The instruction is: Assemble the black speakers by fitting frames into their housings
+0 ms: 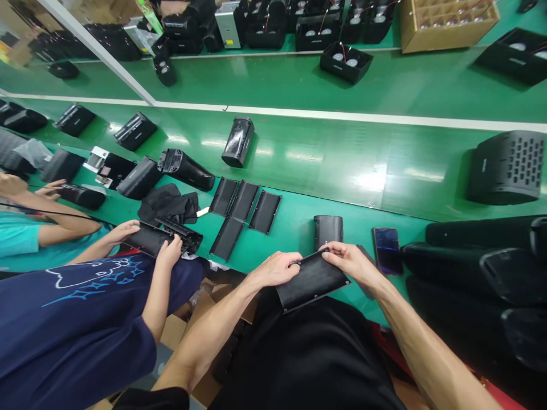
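Observation:
Between my two hands is a black rectangular panel [314, 282], tilted over my lap at the table's front edge, with small tabs along its rim. My left hand [280, 269] grips its upper left corner, fingers curled round the edge. My right hand [347, 261] pinches the top edge near the right corner. Just behind the panel a black speaker housing [328, 229] stands on the green table. A dark flat piece [366, 259] is partly hidden behind my right hand. Several similar black panels [244, 200] lie to the left.
A phone [387, 250] lies to the right, beside a stack of black housings [453, 256]. At left a co-worker's hands [170, 251] hold another black panel [149, 239]. Beyond runs a green conveyor [299, 139] carrying a black speaker [238, 142] and a perforated one [506, 167].

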`<state>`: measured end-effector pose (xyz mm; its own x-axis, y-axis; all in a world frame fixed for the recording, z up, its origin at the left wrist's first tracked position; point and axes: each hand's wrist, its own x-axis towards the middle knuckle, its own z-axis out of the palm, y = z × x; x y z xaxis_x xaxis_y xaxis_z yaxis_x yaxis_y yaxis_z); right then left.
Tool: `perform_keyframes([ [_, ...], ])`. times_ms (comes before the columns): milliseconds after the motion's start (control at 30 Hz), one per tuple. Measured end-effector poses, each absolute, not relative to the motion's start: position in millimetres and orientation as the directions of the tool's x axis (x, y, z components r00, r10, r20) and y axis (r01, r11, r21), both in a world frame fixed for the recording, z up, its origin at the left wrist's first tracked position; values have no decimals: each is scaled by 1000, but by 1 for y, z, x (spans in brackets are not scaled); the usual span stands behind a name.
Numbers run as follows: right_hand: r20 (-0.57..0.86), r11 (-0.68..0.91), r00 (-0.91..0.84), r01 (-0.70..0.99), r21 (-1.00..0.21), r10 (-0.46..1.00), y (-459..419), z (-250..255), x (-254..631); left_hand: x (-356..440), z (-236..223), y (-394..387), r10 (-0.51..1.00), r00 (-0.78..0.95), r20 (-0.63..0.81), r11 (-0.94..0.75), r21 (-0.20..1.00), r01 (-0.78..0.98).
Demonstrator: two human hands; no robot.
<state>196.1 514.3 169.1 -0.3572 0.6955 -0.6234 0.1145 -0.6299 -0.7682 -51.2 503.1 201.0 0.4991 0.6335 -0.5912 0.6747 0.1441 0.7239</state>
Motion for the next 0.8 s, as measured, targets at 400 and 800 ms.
perform_keyframes([
  [400, -635, -646, -338, 96, -758, 695, 512, 166, 197, -52, 201, 506, 616, 492, -615, 129, 695, 707],
  [800, -640, -649, -326, 96, -754, 696, 512, 165, 198, -47, 200, 505, 650, 486, -584, 84, 691, 718],
])
